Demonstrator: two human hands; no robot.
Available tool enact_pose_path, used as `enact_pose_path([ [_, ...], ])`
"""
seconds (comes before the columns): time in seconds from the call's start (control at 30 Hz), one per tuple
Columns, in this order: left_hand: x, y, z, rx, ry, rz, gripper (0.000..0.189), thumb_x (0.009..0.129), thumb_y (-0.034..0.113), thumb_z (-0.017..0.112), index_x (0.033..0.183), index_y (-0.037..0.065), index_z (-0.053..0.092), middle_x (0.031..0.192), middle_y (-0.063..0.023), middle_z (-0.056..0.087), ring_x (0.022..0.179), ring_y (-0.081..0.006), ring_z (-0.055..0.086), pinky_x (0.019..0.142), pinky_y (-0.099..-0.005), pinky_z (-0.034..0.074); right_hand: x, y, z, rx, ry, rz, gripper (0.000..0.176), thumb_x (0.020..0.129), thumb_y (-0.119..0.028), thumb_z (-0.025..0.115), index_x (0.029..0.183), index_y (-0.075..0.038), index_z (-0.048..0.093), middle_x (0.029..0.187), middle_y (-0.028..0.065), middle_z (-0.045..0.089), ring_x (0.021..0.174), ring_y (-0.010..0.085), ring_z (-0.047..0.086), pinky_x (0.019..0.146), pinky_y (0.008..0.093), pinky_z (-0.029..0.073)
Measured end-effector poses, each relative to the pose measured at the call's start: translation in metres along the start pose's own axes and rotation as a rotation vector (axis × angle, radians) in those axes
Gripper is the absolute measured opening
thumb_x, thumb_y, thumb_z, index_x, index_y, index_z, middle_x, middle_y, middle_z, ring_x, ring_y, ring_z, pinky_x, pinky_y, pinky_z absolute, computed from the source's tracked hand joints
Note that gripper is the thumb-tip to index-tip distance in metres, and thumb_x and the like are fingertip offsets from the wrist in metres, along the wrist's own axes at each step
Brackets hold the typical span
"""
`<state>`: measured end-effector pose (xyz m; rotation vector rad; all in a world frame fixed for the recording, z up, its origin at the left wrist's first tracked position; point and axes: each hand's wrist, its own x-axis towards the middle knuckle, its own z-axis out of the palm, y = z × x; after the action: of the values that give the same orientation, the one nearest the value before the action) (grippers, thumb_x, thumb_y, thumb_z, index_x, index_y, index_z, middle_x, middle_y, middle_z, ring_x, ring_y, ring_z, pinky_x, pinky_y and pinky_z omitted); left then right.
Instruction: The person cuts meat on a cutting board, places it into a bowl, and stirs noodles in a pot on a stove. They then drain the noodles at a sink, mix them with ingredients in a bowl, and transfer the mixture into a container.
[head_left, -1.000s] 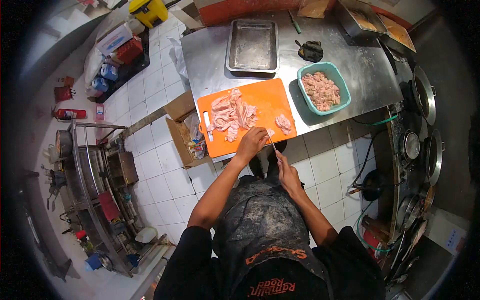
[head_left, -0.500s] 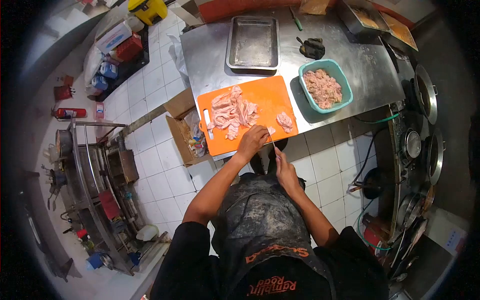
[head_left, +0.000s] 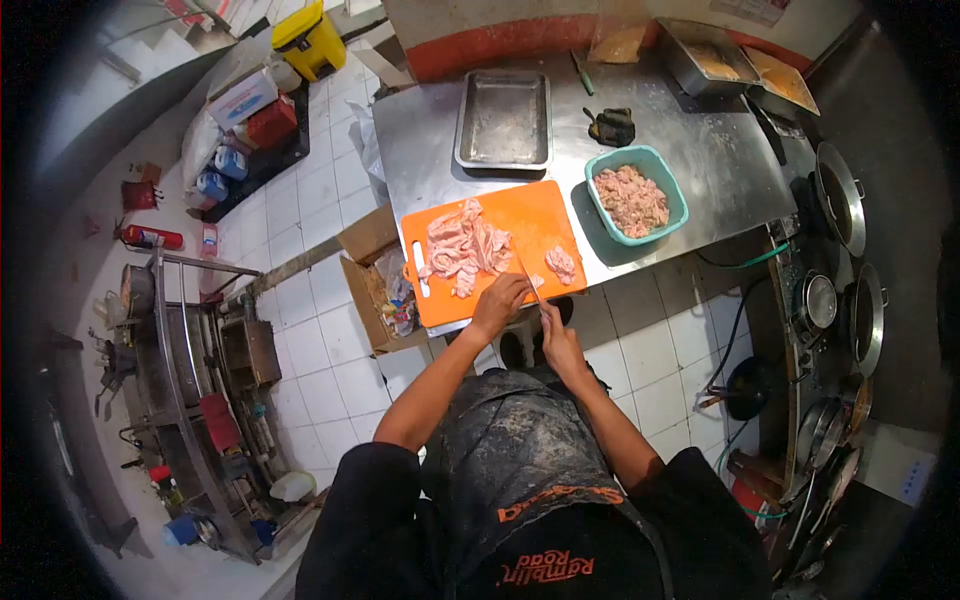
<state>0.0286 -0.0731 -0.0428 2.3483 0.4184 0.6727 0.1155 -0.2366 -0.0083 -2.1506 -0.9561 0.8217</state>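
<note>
An orange cutting board [head_left: 530,215] lies at the near edge of a steel table [head_left: 700,160]. A heap of raw meat strips [head_left: 462,243] covers the board's left half, and a small cut pile [head_left: 561,263] lies at its right. My left hand [head_left: 502,300] presses down on a piece of meat at the board's near edge. My right hand [head_left: 558,342] grips a knife [head_left: 530,281] whose blade points up onto the board beside the left fingers. A teal tub [head_left: 637,196] of cut meat stands to the right of the board.
An empty metal tray [head_left: 503,118] sits behind the board, a dark cloth [head_left: 610,127] and more trays farther back. A cardboard box [head_left: 375,275] stands on the tiled floor left of the table. Pots and pans [head_left: 842,290] line the right side; a metal rack [head_left: 190,370] stands left.
My right hand and the knife have shifted left and up toward the left hand, the blade now over the board. The camera view has tilted slightly; the left hand stays on the meat.
</note>
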Motion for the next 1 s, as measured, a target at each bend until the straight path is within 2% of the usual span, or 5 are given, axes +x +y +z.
enact_pose_path([
  [0.1,0.001,0.0,-0.006,-0.024,0.019,-0.014,0.02,0.084,0.01,0.068,0.101,0.0,0.064,0.102,-0.0116,0.063,0.098,-0.0295,0.061,0.084,-0.0372,0.051,-0.019,0.018,0.001,0.058,0.234,-0.312,0.032,0.103,-0.021,0.041,0.134,-0.018,0.046,0.088,0.0281,0.066,0.08,0.0473,0.064,0.065,0.0545,0.05],
  [0.23,-0.005,0.001,-0.018,0.061,0.095,-0.068,0.04,0.082,0.017,0.072,0.115,0.0,0.058,0.106,-0.0147,0.061,0.102,-0.0329,0.059,0.086,-0.0411,0.049,-0.007,0.007,-0.025,0.015,0.02,0.157,0.035,0.104,-0.02,0.04,0.138,-0.014,0.044,0.113,0.0228,0.065,0.097,0.0415,0.065,0.08,0.0449,0.051],
  [0.4,-0.018,-0.006,-0.028,0.048,0.051,-0.023,0.036,0.081,0.015,0.072,0.111,0.0,0.059,0.102,-0.0133,0.061,0.099,-0.0318,0.06,0.085,-0.0405,0.049,-0.011,0.002,-0.012,0.028,0.06,-0.056,0.035,0.104,-0.021,0.038,0.138,-0.015,0.043,0.11,0.0242,0.065,0.092,0.0446,0.065,0.077,0.0466,0.052],
  [0.47,-0.018,-0.004,-0.024,0.025,0.044,-0.047,0.032,0.08,0.013,0.073,0.107,0.0,0.061,0.102,-0.0131,0.062,0.098,-0.0318,0.06,0.084,-0.0399,0.049,-0.02,-0.007,-0.004,-0.035,-0.043,-0.081,0.036,0.103,-0.023,0.039,0.139,-0.019,0.04,0.09,0.0272,0.066,0.081,0.048,0.063,0.067,0.0554,0.049],
  [1.0,-0.009,-0.008,-0.014,-0.01,0.027,-0.061,0.013,0.08,0.008,0.067,0.09,-0.001,0.066,0.096,-0.011,0.064,0.091,-0.0292,0.062,0.08,-0.0373,0.051,-0.011,-0.004,0.01,-0.005,-0.021,-0.114,0.038,0.103,-0.024,0.04,0.141,-0.018,0.04,0.096,0.027,0.066,0.087,0.0474,0.063,0.073,0.0545,0.05],
])
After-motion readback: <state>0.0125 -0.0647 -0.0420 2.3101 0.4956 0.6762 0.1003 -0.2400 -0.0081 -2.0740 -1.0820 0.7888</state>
